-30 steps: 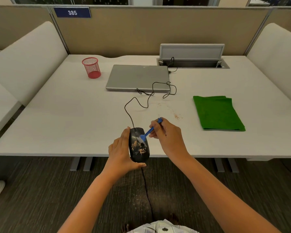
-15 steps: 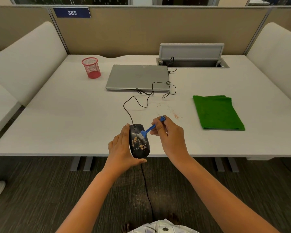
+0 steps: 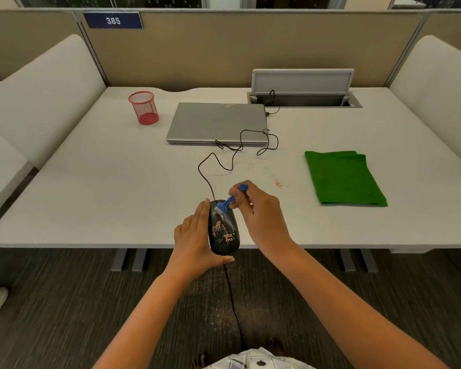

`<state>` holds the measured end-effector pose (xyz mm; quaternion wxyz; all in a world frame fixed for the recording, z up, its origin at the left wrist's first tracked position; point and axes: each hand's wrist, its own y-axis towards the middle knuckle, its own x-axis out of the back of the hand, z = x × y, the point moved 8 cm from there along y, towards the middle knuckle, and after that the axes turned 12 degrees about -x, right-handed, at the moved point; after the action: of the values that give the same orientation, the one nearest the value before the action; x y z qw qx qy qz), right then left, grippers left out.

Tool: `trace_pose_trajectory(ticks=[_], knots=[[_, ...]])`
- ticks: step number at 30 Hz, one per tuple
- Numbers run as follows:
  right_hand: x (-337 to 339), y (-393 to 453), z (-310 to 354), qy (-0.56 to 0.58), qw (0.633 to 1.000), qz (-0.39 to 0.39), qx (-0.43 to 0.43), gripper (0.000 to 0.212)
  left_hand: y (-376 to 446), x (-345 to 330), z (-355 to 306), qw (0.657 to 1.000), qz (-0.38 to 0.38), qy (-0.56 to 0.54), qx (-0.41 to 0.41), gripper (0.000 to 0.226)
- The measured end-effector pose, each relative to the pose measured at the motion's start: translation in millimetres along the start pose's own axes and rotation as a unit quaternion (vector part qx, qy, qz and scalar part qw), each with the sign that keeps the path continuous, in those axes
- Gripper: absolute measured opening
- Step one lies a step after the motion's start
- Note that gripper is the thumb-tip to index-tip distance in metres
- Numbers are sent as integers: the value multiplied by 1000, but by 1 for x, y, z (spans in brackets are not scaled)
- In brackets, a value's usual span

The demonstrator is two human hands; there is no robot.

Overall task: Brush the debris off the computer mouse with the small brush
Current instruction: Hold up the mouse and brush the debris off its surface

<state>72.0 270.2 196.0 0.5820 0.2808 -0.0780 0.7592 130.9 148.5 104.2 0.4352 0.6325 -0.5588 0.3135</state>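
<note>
the small brush point(image 3: 227, 202) has slid up toward the mouse's front end; left hand point(image 3: 194, 241) cups the computer mouse point(image 3: 223, 231) over the table's point(image 3: 96, 198) near edge; right hand point(image 3: 261, 211) pinches the brush handle; debris point(image 3: 224, 231) dots its back.

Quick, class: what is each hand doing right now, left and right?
Left hand: holds the mouse, fingers and thumb wrapped round it.
Right hand: pinches the small blue brush, bristles on the mouse.
</note>
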Motion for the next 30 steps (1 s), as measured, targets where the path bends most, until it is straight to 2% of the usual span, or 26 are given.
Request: trace_pose_trajectory(ticks=[8, 12, 19, 26, 30], knots=[[-8, -6, -4, -57, 998, 41, -4, 27, 1, -2, 5, 1000, 4, 1, 17, 133], [-3, -1, -1, -26, 999, 22, -7, 26, 4, -1, 6, 1000, 2, -6, 15, 131], [-8, -4, -13, -24, 998, 35, -37, 26, 3, 6, 14, 1000, -2, 14, 14, 130], [-8, 2, -22, 89, 989, 45, -110, 22, 1, 6, 16, 1000, -10, -5, 27, 130], [-7, 2, -27, 77, 989, 46, -116, 22, -2, 7, 19, 999, -14, -10, 30, 130]])
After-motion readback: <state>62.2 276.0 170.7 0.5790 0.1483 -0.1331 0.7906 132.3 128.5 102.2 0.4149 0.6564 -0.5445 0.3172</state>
